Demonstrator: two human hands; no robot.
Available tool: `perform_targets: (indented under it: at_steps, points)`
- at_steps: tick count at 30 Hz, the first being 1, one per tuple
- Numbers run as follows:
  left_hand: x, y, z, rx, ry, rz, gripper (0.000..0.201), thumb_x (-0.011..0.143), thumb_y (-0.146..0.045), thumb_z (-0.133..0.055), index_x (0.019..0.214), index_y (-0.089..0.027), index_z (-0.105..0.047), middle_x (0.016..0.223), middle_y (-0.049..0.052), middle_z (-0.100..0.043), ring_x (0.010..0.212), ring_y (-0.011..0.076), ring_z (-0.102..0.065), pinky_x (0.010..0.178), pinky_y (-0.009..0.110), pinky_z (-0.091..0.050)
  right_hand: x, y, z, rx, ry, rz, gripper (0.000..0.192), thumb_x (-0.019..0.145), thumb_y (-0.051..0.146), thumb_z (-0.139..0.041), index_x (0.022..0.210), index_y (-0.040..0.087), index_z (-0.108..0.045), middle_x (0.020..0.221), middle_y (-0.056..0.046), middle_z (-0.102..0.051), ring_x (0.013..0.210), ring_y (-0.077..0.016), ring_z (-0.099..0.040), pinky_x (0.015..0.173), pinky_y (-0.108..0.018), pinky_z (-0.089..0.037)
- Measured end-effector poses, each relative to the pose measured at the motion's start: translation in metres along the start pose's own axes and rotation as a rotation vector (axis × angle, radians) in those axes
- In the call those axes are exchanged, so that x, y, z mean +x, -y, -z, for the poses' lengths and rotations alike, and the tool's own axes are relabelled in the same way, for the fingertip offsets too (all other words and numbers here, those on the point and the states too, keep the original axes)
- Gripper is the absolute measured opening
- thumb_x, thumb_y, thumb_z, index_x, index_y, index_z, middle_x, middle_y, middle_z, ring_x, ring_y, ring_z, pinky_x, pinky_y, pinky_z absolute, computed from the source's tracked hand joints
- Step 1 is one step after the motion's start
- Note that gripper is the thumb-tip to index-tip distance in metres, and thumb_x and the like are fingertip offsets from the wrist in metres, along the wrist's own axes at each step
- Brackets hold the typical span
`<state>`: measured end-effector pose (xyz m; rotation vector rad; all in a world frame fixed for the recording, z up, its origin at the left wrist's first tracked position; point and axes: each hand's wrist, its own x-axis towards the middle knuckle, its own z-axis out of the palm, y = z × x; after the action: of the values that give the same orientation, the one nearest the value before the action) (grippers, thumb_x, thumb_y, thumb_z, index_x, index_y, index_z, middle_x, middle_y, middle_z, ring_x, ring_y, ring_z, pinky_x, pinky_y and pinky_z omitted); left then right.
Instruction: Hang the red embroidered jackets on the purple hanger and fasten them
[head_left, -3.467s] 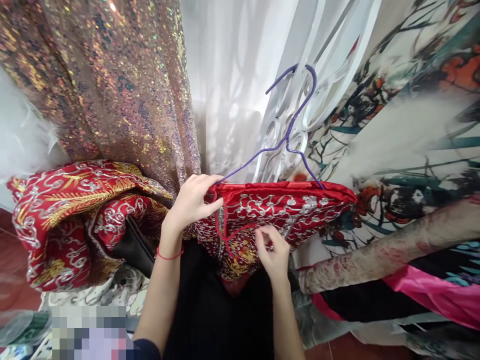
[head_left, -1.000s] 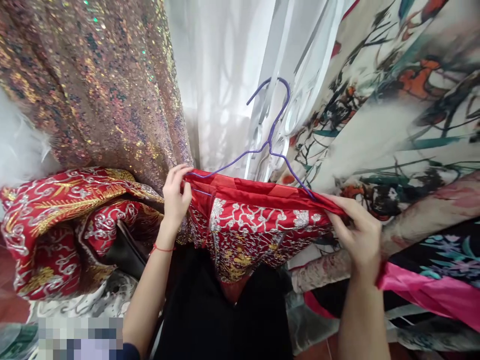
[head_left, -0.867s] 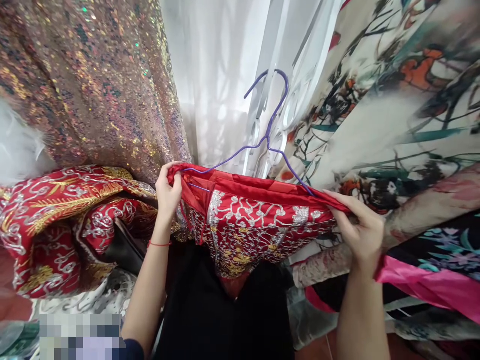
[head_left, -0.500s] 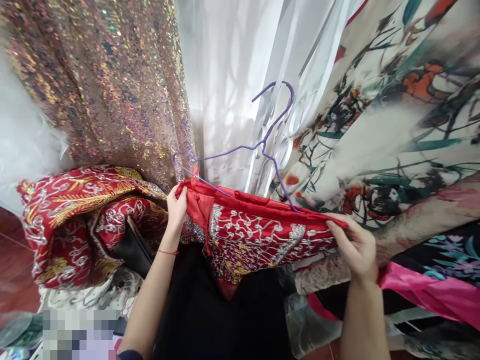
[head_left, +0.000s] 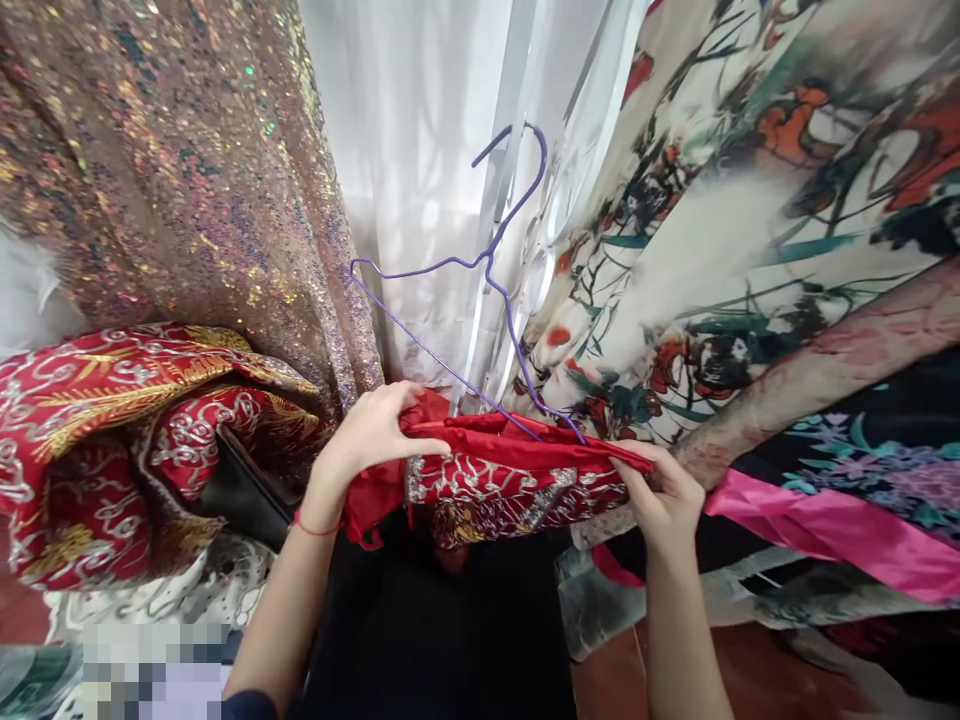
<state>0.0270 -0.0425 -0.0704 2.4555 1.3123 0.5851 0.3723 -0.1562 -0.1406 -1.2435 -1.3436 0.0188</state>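
Note:
A red embroidered skirt (head_left: pixel 510 485) with silver and gold stitching is stretched between my two hands, its plain red waistband uppermost. My left hand (head_left: pixel 375 430) is closed round the waistband's left part, thumb in front and fingers behind. At the right end, my right hand (head_left: pixel 660 490) pinches the band between thumb and fingers. A purple wire hanger (head_left: pixel 491 270) stands up out of the waistband, hook on top. Its right corner dips inside the band, while its left corner sticks out above the fabric, beside sequinned cloth.
A bunched red and gold embroidered garment (head_left: pixel 97 440) lies at the left. Behind it hangs a sequinned curtain-like cloth (head_left: pixel 187 180). White slatted metalwork (head_left: pixel 517 110) rises at the centre. Floral fabric (head_left: pixel 697 200) and a bright pink band (head_left: pixel 810 530) fill the right.
My left hand has moved inward along the waistband from its left end, and the hanger's left corner now stands clear above the band. The view has shifted somewhat to the right.

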Motion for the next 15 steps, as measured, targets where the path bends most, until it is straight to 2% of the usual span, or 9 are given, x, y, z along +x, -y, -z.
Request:
perform_targets:
  at_steps: [2, 4, 5, 7, 8, 9, 11, 13, 15]
  points:
    - [0.008, -0.007, -0.012, 0.048, 0.115, -0.124, 0.086, 0.061, -0.068, -0.081, 0.129, -0.02, -0.06, 0.126, 0.015, -0.068, 0.115, 0.0319, -0.065, 0.093, 0.038, -0.05, -0.003, 0.002, -0.002, 0.002, 0.031, 0.005, 0.011, 0.085, 0.029, -0.069, 0.09, 0.022, -0.076, 0.088, -0.006, -0.077, 0.08, -0.0199, -0.073, 0.076, -0.033, -0.06]
    - [0.014, -0.011, -0.021, 0.175, 0.255, -0.068, 0.058, 0.073, -0.058, -0.078, 0.115, -0.019, -0.069, 0.112, 0.015, -0.074, 0.106, 0.0327, -0.069, 0.086, 0.037, -0.051, -0.006, 0.005, -0.002, -0.003, 0.035, 0.008, 0.01, 0.084, 0.03, -0.07, 0.09, 0.023, -0.076, 0.087, -0.005, -0.077, 0.078, -0.0196, -0.073, 0.075, -0.032, -0.06]
    - [0.014, -0.013, -0.023, 0.242, 0.275, -0.017, 0.042, 0.08, -0.053, -0.073, 0.104, -0.019, -0.073, 0.102, 0.014, -0.075, 0.098, 0.0325, -0.072, 0.08, 0.036, -0.051, -0.007, 0.007, -0.001, -0.005, 0.028, -0.001, 0.01, 0.083, 0.03, -0.071, 0.088, 0.022, -0.076, 0.085, -0.005, -0.077, 0.075, -0.0193, -0.073, 0.072, -0.031, -0.06]
    - [0.013, -0.015, -0.022, 0.34, 0.206, 0.034, 0.03, 0.091, -0.046, -0.062, 0.089, -0.019, -0.075, 0.089, 0.014, -0.075, 0.088, 0.0313, -0.073, 0.074, 0.035, -0.05, -0.007, 0.012, 0.003, 0.018, 0.063, -0.029, 0.012, 0.081, 0.033, -0.073, 0.083, 0.021, -0.074, 0.078, -0.005, -0.076, 0.066, -0.0183, -0.071, 0.063, -0.028, -0.059]
    - [0.011, -0.015, -0.018, 0.365, 0.149, 0.031, 0.03, 0.093, -0.044, -0.06, 0.085, -0.019, -0.075, 0.086, 0.014, -0.075, 0.085, 0.0302, -0.073, 0.072, 0.035, -0.049, -0.007, 0.015, 0.005, 0.06, 0.145, -0.045, 0.014, 0.08, 0.035, -0.075, 0.08, 0.021, -0.073, 0.073, -0.005, -0.075, 0.061, -0.0177, -0.07, 0.058, -0.027, -0.057]
    - [0.01, -0.014, -0.015, 0.38, 0.101, 0.017, 0.029, 0.093, -0.042, -0.059, 0.084, -0.02, -0.075, 0.084, 0.013, -0.075, 0.083, 0.0289, -0.073, 0.071, 0.034, -0.049, -0.005, 0.02, 0.007, 0.129, 0.278, -0.058, 0.017, 0.079, 0.037, -0.076, 0.079, 0.02, -0.073, 0.07, -0.004, -0.074, 0.058, -0.017, -0.068, 0.054, -0.025, -0.055]
    - [0.006, -0.01, -0.007, 0.405, 0.057, -0.014, 0.022, 0.093, -0.036, -0.061, 0.082, -0.022, -0.074, 0.082, 0.011, -0.075, 0.082, 0.0267, -0.073, 0.071, 0.032, -0.049, 0.0, 0.032, 0.006, 0.315, 0.68, -0.072, 0.024, 0.078, 0.042, -0.078, 0.082, 0.019, -0.074, 0.069, -0.005, -0.074, 0.057, -0.0166, -0.069, 0.055, -0.024, -0.055]
    - [0.003, -0.003, -0.002, 0.423, 0.067, -0.03, 0.017, 0.092, -0.027, -0.059, 0.087, -0.023, -0.074, 0.085, 0.01, -0.075, 0.083, 0.0257, -0.073, 0.072, 0.031, -0.049, 0.005, 0.049, -0.002, 0.491, 1.132, -0.066, 0.033, 0.079, 0.047, -0.076, 0.093, 0.017, -0.076, 0.077, -0.007, -0.076, 0.068, -0.018, -0.072, 0.067, -0.027, -0.059]
    - [-0.001, 0.006, 0.0, 0.447, 0.109, -0.016, 0.02, 0.093, -0.021, -0.054, 0.095, -0.023, -0.074, 0.088, 0.011, -0.076, 0.085, 0.0256, -0.073, 0.073, 0.031, -0.05, 0.006, 0.067, -0.017, 0.577, 1.445, -0.04, 0.039, 0.082, 0.049, -0.073, 0.102, 0.016, -0.076, 0.091, -0.009, -0.077, 0.087, -0.0201, -0.074, 0.085, -0.032, -0.059]
